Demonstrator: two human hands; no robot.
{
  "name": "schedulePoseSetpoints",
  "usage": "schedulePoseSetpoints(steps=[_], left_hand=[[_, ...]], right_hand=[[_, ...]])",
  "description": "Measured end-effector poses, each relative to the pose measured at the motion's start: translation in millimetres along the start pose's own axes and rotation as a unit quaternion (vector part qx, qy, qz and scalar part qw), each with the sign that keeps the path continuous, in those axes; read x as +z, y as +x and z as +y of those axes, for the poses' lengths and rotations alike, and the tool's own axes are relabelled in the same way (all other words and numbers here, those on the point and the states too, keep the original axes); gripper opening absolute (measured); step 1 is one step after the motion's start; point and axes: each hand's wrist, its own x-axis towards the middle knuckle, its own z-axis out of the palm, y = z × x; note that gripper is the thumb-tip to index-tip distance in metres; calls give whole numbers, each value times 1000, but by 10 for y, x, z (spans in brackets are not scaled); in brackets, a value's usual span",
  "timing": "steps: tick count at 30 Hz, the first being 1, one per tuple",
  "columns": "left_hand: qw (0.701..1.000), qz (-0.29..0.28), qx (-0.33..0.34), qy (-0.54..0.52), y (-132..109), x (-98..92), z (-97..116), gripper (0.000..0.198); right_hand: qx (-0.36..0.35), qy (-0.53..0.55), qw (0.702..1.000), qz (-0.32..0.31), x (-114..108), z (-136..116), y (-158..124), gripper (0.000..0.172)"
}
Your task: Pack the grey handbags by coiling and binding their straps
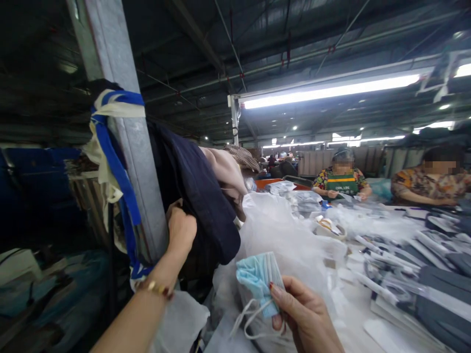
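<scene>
My right hand (300,311) pinches a light blue disposable face mask (259,279) between thumb and fingers, its white ear loops dangling. The mask is crumpled and held over white plastic sheeting (283,240). Further left, my left hand (181,226) is closed at the edge of dark cloth beside a grey metal post (125,122); its fingertips are partly hidden. A navy garment (206,191) hangs just right of that hand, with a beige garment (224,169) behind it.
Blue and cream strips (117,152) are tied round the post. On the right, a table holds grey items with white straps (397,274) and a tape roll (329,228). Two people (342,181) sit across it. A lit tube lamp (331,91) hangs above.
</scene>
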Motion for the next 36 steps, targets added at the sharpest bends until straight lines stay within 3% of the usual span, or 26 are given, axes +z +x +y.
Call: schedulePoseSetpoints(steps=[2,3,5,7,9,11,13,15,16,18,20,23,27,32,36], left_hand=[[998,12,53,17,-518,-143,-150,40],[987,8,159,16,-805,-220,-241,45],[921,-115,371,41,-1341,-363,-419,44],[875,-187,443,51,-1728,-476,-555,41],[859,-250,445,35,-1919,-563,-632,38],[847,-342,407,-12,-1957,-639,-664,31],[872,-393,286,-58,-1934,-711,-671,16],[931,-346,67,-93,-1928,-782,-668,6],[946,-296,-56,-116,-1942,-814,-664,13],[925,-228,-247,-179,-2007,-871,-656,25],[879,-224,-344,-240,-2104,-914,-654,32],[850,-246,-389,-257,-2272,-969,-661,33],[847,-315,-360,-233,-2459,-1050,-647,32],[819,-379,-359,-238,-2608,-1154,-608,27],[799,-399,-371,-255,-2704,-1205,-671,27]], right_hand=[[13,6,1000,20,-76,87,-118,35],[22,8,999,29,-108,137,-183,36],[41,8,998,43,-151,240,-319,38],[53,4,997,51,-165,330,-459,38],[65,-4,996,55,-164,396,-595,38],[85,-6,995,46,-173,443,-726,36],[114,0,993,27,-206,485,-859,35],[142,-1,990,16,-257,537,-1000,35],[152,-6,988,17,-283,567,-1073,34],[167,-22,985,26,-322,627,-1218,34],[181,-39,982,26,-333,666,-1348,34],[202,-60,978,0,-289,650,-1494,34],[202,-66,977,-28,-148,579,-1602,37],[244,57,968,-1,17,638,-1713,40],[289,141,947,6,17,791,-1843,37]])
